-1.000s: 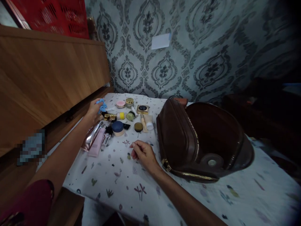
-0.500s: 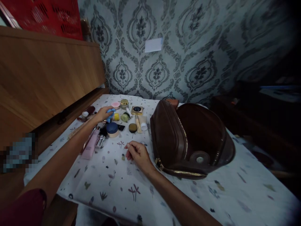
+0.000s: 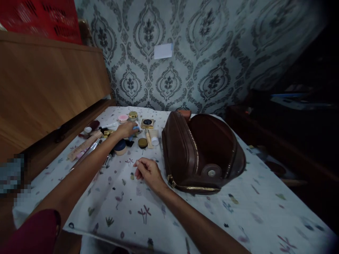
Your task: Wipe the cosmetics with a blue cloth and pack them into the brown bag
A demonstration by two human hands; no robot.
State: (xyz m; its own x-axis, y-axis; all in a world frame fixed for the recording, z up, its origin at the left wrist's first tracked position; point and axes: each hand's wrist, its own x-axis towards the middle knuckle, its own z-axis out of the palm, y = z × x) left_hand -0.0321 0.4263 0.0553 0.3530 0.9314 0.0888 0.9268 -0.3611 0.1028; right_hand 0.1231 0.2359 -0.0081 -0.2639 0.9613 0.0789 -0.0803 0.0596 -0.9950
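Note:
My left hand (image 3: pixel 126 129) reaches over a cluster of cosmetics on the patterned tablecloth (image 3: pixel 137 197) and holds a small blue thing (image 3: pixel 137 127), mostly hidden under my fingers. Around it lie a dark blue compact (image 3: pixel 120 145), a gold square compact (image 3: pixel 147 123), a pink jar (image 3: pixel 123 118), a gold-lidded jar (image 3: pixel 132 115) and a round brown pot (image 3: pixel 142 142). My right hand (image 3: pixel 147 170) rests on the cloth with its fingers curled, holding nothing, just left of an open brown zip bag (image 3: pixel 201 155).
A wooden headboard (image 3: pixel 50 84) runs along the left. Tubes and a long beige stick (image 3: pixel 84 144) lie at the cloth's left edge. Patterned wallpaper (image 3: pixel 185 63) stands behind. Dark furniture (image 3: pixel 291 120) fills the right side.
My left hand has carried the blue thing rightward from the far left of the cosmetics to their middle. The view has shifted right. My right hand stays put.

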